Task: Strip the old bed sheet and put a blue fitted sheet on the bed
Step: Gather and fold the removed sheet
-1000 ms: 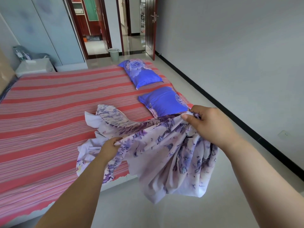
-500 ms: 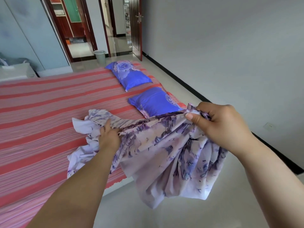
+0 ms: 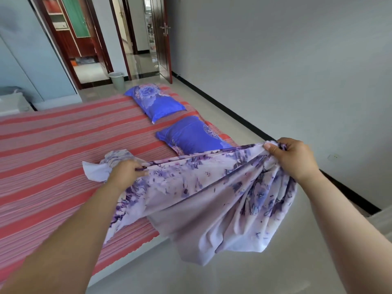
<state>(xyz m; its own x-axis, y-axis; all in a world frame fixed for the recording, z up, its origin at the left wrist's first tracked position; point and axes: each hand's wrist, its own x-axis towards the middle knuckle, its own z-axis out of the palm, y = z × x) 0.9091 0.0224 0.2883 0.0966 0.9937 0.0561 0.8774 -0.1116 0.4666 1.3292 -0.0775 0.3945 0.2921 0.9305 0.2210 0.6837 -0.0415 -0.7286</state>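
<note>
Floral sheet (image 3: 203,187) bunched, stretched left-right between hands at bed's (image 3: 53,158) near right corner. Left hand (image 3: 125,172) grips it over the mattress; right hand (image 3: 293,160) grips it beyond the edge, slack hanging floorward.

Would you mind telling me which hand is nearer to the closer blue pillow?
Probably the right, though it is close. The right hand grips the floral sheet just off the closer blue pillow's near corner; the left hand holds the sheet over the striped bed.

No readable text, label or number shows anywhere.
</note>
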